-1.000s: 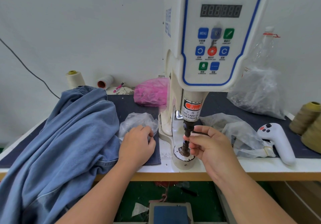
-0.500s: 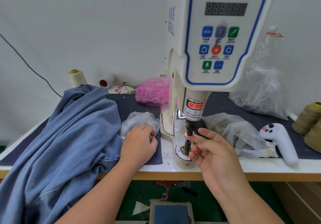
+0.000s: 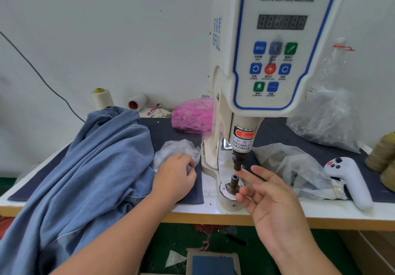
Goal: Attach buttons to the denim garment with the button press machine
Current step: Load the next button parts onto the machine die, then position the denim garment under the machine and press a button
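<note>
A blue denim garment (image 3: 96, 168) lies heaped on the left of the table and hangs over its front edge. The white servo button machine (image 3: 277, 61) stands at centre, its upper punch (image 3: 237, 161) raised above the lower die (image 3: 234, 181). My left hand (image 3: 173, 178) lies knuckles up beside the denim, its curled fingers pinching a small clear plastic bag (image 3: 175, 148). Just right of the lower die, my right hand (image 3: 271, 202) is held palm up with fingers spread and nothing in it. I see no button.
A pink bag (image 3: 192, 115) sits behind the machine base. Right of the machine are a crumpled clear bag (image 3: 295, 168), a white handheld controller (image 3: 350, 180), a large clear bag (image 3: 324, 116) and brown thread cones (image 3: 382, 153). A foot pedal (image 3: 213, 262) is under the table.
My right hand has let go of the die area, drawn back toward me and opened its fingers. The left hand has stayed on the clear bag.
</note>
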Demonstrator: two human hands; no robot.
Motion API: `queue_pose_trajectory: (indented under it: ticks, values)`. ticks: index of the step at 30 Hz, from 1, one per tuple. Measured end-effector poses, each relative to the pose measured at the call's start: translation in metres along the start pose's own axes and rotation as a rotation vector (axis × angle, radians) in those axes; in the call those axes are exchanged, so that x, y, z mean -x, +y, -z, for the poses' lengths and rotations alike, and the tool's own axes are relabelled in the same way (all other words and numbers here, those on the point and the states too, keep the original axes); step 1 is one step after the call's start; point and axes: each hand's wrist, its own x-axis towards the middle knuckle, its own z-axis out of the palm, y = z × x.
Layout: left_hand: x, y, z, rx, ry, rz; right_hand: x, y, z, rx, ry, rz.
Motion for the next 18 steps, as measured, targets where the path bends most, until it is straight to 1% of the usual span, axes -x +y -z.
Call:
queue_pose_trajectory:
  ticks: [3,6,9,10,12,13,14,15,16,18]
  values:
    - [-0.005,0.006,0.013,-0.024,-0.013,-0.016,0.003,0.001,0.0,0.019,0.029,0.0]
    - [-0.019,0.016,0.038,-0.041,-0.047,-0.031,0.003,0.006,0.005,0.094,0.071,-0.01]
    - [-0.046,0.017,0.069,0.028,-0.072,0.042,0.005,0.012,0.01,0.157,0.1,-0.007]
    - [-0.055,0.013,0.078,-0.018,-0.046,0.048,0.006,0.013,0.011,0.171,0.094,-0.01]
    - [-0.072,-0.005,0.09,-0.208,0.034,0.072,0.008,0.015,0.012,0.181,0.087,-0.02]
    - [-0.077,-0.016,0.092,-0.344,0.06,0.113,0.008,0.017,0.014,0.187,0.092,-0.024]
    - [-0.079,-0.028,0.092,-0.497,0.043,0.183,0.009,0.018,0.016,0.191,0.097,-0.029]
    - [-0.078,-0.04,0.091,-0.616,-0.008,0.285,0.009,0.02,0.018,0.195,0.099,-0.035]
    - [-0.075,-0.051,0.088,-0.683,-0.076,0.397,0.009,0.022,0.02,0.198,0.1,-0.041]
    - [-0.071,-0.068,0.078,-0.687,-0.188,0.577,0.009,0.024,0.023,0.207,0.093,-0.063]
